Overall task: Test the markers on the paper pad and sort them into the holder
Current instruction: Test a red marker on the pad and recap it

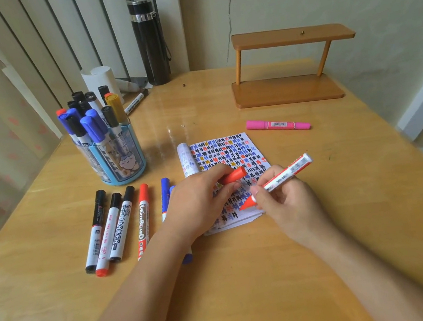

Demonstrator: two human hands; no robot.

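The red-capped marker (142,219) lying on the table reads "WHITEBOARD".

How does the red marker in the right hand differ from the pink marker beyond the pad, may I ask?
The red marker is gripped tilted by the right hand, tip on the paper pad; the pink marker lies flat on the table, untouched. The red marker is uncapped with a white barrel; the pink marker is pink throughout.

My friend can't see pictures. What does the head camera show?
A right hand holds an uncapped red marker, tip on a paper pad covered in coloured marks; the left hand holds the red cap. Loose markers lie left of the pad, near a blue holder full of markers.
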